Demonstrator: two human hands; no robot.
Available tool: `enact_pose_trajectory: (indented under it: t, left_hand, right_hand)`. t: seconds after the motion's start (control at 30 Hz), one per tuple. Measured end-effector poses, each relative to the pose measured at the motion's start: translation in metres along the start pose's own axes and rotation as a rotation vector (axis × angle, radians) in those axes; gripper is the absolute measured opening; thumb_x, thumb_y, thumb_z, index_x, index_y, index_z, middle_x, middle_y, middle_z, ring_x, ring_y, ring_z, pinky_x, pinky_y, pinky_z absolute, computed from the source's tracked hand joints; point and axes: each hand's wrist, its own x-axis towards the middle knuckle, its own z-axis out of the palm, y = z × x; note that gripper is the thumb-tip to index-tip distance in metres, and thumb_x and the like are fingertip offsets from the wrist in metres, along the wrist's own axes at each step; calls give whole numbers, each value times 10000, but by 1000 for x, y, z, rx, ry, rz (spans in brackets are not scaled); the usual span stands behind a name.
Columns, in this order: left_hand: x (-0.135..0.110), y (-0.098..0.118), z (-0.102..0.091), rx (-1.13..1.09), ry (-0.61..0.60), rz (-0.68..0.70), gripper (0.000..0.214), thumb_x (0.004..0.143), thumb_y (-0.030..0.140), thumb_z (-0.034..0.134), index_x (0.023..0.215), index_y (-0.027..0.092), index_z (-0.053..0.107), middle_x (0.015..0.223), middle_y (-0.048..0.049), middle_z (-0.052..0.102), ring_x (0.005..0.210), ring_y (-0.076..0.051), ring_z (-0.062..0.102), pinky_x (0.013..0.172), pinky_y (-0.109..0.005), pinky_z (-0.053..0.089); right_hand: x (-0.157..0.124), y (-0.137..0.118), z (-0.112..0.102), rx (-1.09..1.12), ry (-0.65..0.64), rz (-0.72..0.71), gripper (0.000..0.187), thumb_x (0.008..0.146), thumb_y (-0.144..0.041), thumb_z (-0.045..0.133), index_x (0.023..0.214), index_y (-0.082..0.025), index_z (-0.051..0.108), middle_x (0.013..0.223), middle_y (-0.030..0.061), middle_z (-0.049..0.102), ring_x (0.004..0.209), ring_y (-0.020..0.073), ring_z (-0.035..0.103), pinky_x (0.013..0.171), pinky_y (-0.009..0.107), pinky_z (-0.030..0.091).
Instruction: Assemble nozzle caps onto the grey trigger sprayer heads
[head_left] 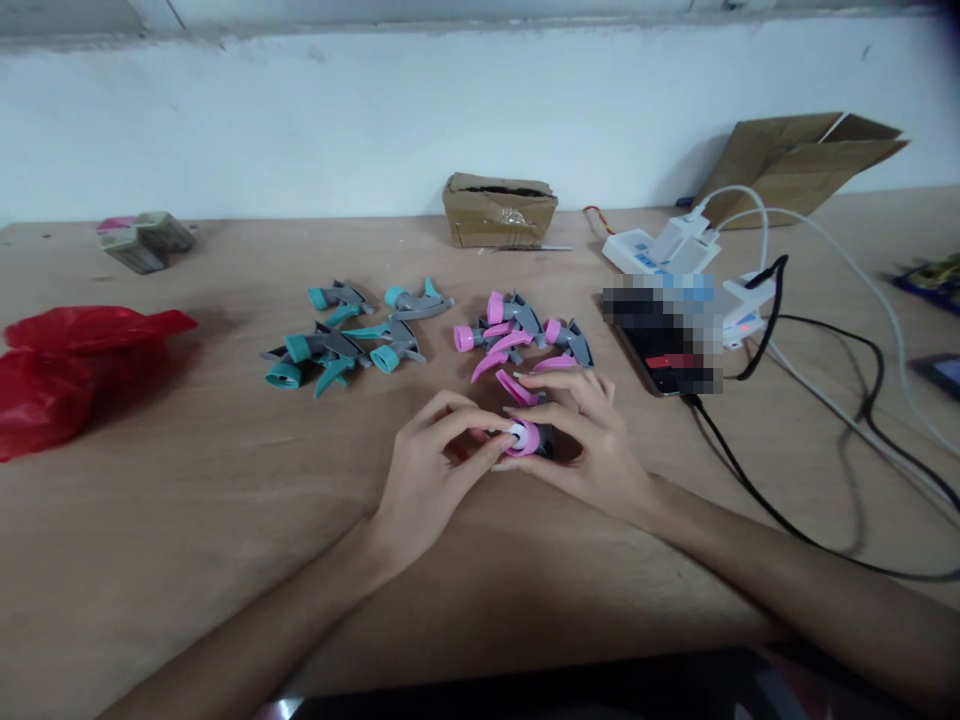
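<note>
My right hand [589,435] grips a pink and grey trigger sprayer head [531,438], its pink collar turned toward my left hand [439,455]. Thumb and index finger of the left hand are pinched on a small white insert [517,434] at the mouth of that collar. How deep the insert sits in the collar I cannot tell. Just beyond my hands lies a group of pink and grey sprayer heads [517,325]. Several teal and grey sprayer heads [322,350] are spread on the table to their left.
A red plastic bag [82,370] lies at the left of the wooden table [225,560]. Small cardboard box [499,215] and larger open box [780,165] stand by the wall. At right are a phone [656,345], a power strip [637,250] with chargers, and trailing cables [795,545].
</note>
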Motion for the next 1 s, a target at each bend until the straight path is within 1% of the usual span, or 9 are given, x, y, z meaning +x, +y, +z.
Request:
enact_pose_trajectory:
  t: [0.27, 0.4, 0.47, 0.57, 0.73, 0.87, 0.93, 1.0]
  left_hand:
    - [-2, 3, 1, 144, -3, 126, 118, 835, 209, 573, 821, 210, 690, 788, -1, 558, 661, -89, 547, 568, -191, 445]
    - [-7, 5, 3, 242, 78, 169, 101, 822, 182, 589, 781, 194, 681, 786, 3, 541, 660, -80, 536, 599, -189, 450]
    - [-8, 6, 4, 250, 86, 180, 103, 823, 175, 588, 787, 198, 682, 785, 5, 544, 669, -81, 537, 611, -189, 453]
    - [-7, 5, 2, 236, 36, 176, 106, 826, 173, 583, 819, 214, 681, 808, 9, 565, 685, -84, 545, 617, -192, 457]
    - [-4, 5, 0, 221, -39, 138, 104, 818, 156, 589, 813, 212, 677, 824, 19, 586, 688, -80, 554, 657, -196, 458]
    - [-2, 5, -2, 183, -82, 134, 92, 821, 186, 586, 817, 215, 674, 814, 24, 592, 684, -84, 552, 646, -203, 455]
    - [-2, 6, -3, 177, -115, 101, 84, 819, 208, 589, 825, 224, 672, 825, 27, 598, 682, -87, 556, 628, -210, 450]
    - [-2, 7, -4, 204, -144, 36, 76, 813, 240, 599, 820, 230, 674, 842, 29, 603, 678, -90, 561, 611, -220, 439]
  right_hand:
    - [-2, 0, 0, -6, -5, -23, 348, 698, -473, 678, 979, -276, 622, 1134, 35, 581, 1072, 251, 499, 895, 445, 329]
    - [-3, 1, -1, -18, -17, -40, 344, 709, -471, 671, 991, -281, 618, 1148, 33, 576, 1071, 245, 502, 891, 435, 331]
    - [-3, 1, -2, -21, -15, -55, 345, 711, -472, 669, 990, -276, 620, 1151, 34, 575, 1072, 245, 501, 887, 431, 331]
    - [-4, 2, -2, -25, -17, -72, 349, 709, -479, 668, 988, -273, 625, 1152, 35, 576, 1072, 250, 500, 880, 435, 329]
    - [-4, 2, -2, -49, -26, -96, 355, 712, -509, 651, 988, -287, 621, 1151, 30, 576, 1075, 243, 498, 886, 438, 323]
    - [-5, 2, -1, -58, -13, -120, 350, 711, -508, 653, 974, -279, 626, 1140, 32, 581, 1072, 241, 499, 886, 432, 321]
    - [-6, 2, -1, -60, -6, -136, 346, 710, -494, 661, 972, -271, 628, 1129, 35, 586, 1066, 242, 500, 891, 437, 316]
    - [-6, 2, 0, -68, -5, -148, 335, 716, -473, 665, 977, -266, 629, 1126, 36, 589, 1054, 237, 504, 891, 438, 315]
